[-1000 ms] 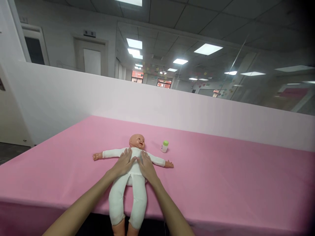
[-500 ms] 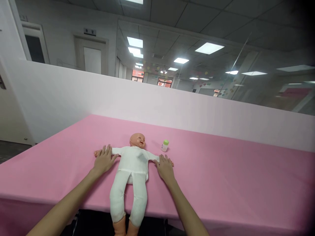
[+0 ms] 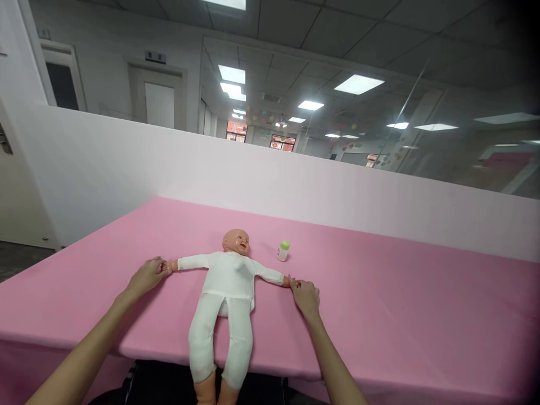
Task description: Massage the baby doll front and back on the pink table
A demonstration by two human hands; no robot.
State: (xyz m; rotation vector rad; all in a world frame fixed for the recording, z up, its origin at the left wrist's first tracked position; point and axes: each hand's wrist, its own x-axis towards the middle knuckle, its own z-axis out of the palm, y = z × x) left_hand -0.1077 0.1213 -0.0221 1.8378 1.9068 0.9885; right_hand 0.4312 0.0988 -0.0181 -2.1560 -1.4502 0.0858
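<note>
A baby doll in a white top and trousers lies on its back, arms stretched out to both sides and its feet hanging past the near table edge. My left hand is closed around the doll's hand at the left. On the other side, my right hand has its fingers bent and pinched on the doll's other hand. A small bottle with a green cap stands upright just right of the doll's head, touched by neither hand.
The doll and bottle rest on a table with a pink cover. A low white wall runs along the far side, with a glass panel above it. At the far left is a door with a handle.
Both my hands have slid outward from the doll's forearms to its hands. Their flat fingers have closed there. The doll and bottle stay in place.
</note>
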